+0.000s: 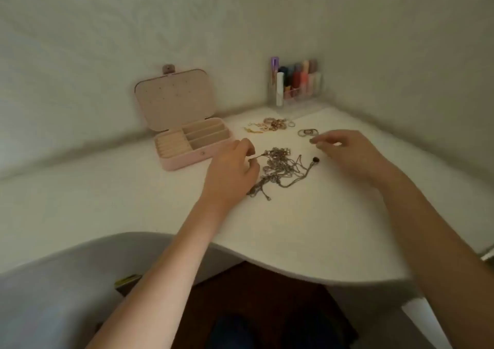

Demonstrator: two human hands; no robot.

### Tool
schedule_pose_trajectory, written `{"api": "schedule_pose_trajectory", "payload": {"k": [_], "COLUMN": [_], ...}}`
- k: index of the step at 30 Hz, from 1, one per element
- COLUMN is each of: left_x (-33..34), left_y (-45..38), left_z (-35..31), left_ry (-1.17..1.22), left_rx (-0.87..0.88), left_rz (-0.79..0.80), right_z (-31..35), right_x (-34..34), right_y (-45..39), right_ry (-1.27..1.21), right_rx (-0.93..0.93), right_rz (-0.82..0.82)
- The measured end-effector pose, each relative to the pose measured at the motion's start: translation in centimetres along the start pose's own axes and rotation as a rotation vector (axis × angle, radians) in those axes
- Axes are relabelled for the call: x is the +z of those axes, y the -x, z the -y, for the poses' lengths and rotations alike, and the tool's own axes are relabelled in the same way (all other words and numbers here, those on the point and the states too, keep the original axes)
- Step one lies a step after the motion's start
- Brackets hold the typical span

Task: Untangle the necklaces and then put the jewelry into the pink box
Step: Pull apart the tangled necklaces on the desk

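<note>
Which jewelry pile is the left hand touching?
The tangled silver chain necklaces at centre; the left hand pinches a strand. The gold and silver ring piles lie untouched.

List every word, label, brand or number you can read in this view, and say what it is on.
None can be read.
Pink box: open, no print visible on its lid or body.
Bottles in the clear organizer: any labels are too small and blurred to read.
Tangled necklaces and the dark pendant: no legible engraving.
White table: no markings.
</note>
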State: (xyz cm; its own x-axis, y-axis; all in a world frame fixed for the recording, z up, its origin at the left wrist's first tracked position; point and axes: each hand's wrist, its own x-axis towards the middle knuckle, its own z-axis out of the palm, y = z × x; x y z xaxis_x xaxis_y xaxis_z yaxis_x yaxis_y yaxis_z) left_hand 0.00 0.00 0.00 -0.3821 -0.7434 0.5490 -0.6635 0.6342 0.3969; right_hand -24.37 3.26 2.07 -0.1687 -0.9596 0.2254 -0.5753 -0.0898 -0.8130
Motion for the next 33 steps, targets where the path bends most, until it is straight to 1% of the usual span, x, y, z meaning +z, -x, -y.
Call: {"api": "schedule_pose_trajectory", "payload": {"k": [2,4,8,12,14,17,18,20,22,26,31,33], "left_x": [-0.3,-0.3,0.0,2.6,4.1,5.0,5.2,5.0,4.5,4.2,4.6,4.5], "left_y": [0.5,0.9,0.5,-1.8,-3.7,-5.5,-5.6,-5.8,-6.2,-6.8,-6.9,-7.0], "left_z": [-0.6,-0.7,-1.0,-3.9,-5.8,-7.4,-7.4,-6.7,-5.8,-4.8,-4.5,-4.3], "left_ry": [0.013,0.019,0.036,0.150,0.282,0.572,0.650,0.730,0.750,0.696,0.637,0.654], "left_rx": [-0.004,0.016,0.128,0.139,0.062,-0.153,-0.196,-0.212,-0.210,-0.256,-0.264,-0.279], "left_rz": [0.030,0.077,0.099,0.185,0.222,0.218,0.227,0.264,0.286,0.293,0.313,0.280], "right_z": [0.1,-0.3,0.3,0.1,0.1,0.1,0.2,0.2,0.2,0.0,-0.7,-0.9], "right_x": [0.0,0.2,0.2,1.0,1.1,0.7,0.5,0.1,-0.2,-0.7,-1.8,-2.0], "right_y": [1.1,1.5,1.3,0.9,0.7,0.4,0.3,0.1,0.0,0.1,-0.2,-0.5], "right_ry": [0.160,0.173,0.097,0.146,-0.010,-0.341,-0.432,-0.625,-0.814,-1.106,-1.428,-1.510], "right_rx": [0.014,0.010,-0.032,-0.071,-0.070,0.012,0.055,0.139,0.209,0.309,0.347,0.351], "right_rz": [0.125,0.176,0.088,0.076,0.021,-0.106,-0.153,-0.245,-0.303,-0.336,-0.364,-0.361]}}
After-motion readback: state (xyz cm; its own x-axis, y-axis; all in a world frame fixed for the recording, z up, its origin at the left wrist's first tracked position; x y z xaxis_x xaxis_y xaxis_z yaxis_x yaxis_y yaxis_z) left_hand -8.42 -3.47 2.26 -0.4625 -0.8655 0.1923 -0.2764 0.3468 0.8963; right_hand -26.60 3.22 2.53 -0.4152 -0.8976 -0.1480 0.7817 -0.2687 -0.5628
